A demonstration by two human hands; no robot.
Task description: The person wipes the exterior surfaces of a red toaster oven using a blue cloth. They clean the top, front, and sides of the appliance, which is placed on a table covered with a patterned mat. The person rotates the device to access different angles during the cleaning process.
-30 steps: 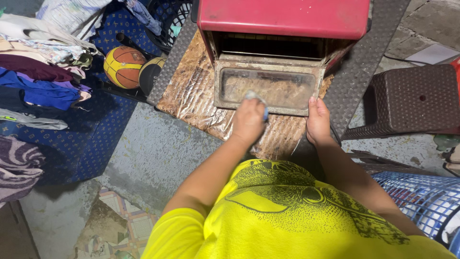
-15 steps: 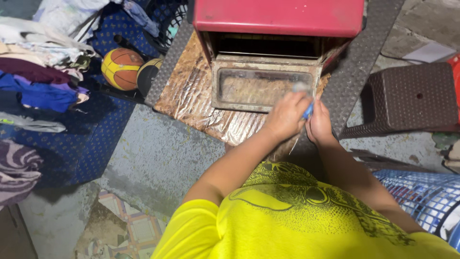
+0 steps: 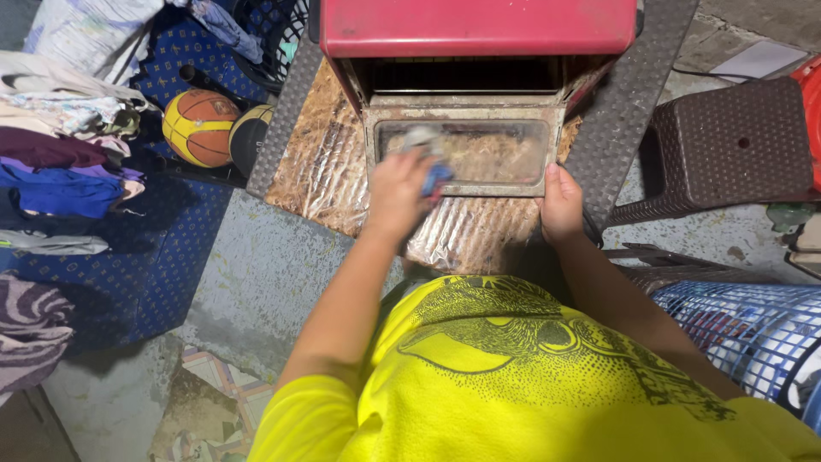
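Observation:
A small red oven (image 3: pixel 479 30) stands on a table with its grimy glass door (image 3: pixel 492 154) folded down toward me. My left hand (image 3: pixel 395 192) is closed around a blue-grey cloth (image 3: pixel 428 162) and presses it on the left part of the door glass. My right hand (image 3: pixel 560 205) grips the door's front right corner, thumb on top. Below both arms my yellow printed shirt fills the lower view.
A worn brown plastic sheet (image 3: pixel 329 167) covers the tabletop under the oven. An orange ball (image 3: pixel 198 127) and a black ball (image 3: pixel 250 137) lie left of it, beside piled clothes (image 3: pixel 60 154). A brown plastic stool (image 3: pixel 727 141) stands right, a blue mesh basket (image 3: pixel 753 321) lower right.
My left hand swept the cloth from the middle of the door to its right end, then back across to the left part. My right hand stayed on the door's corner.

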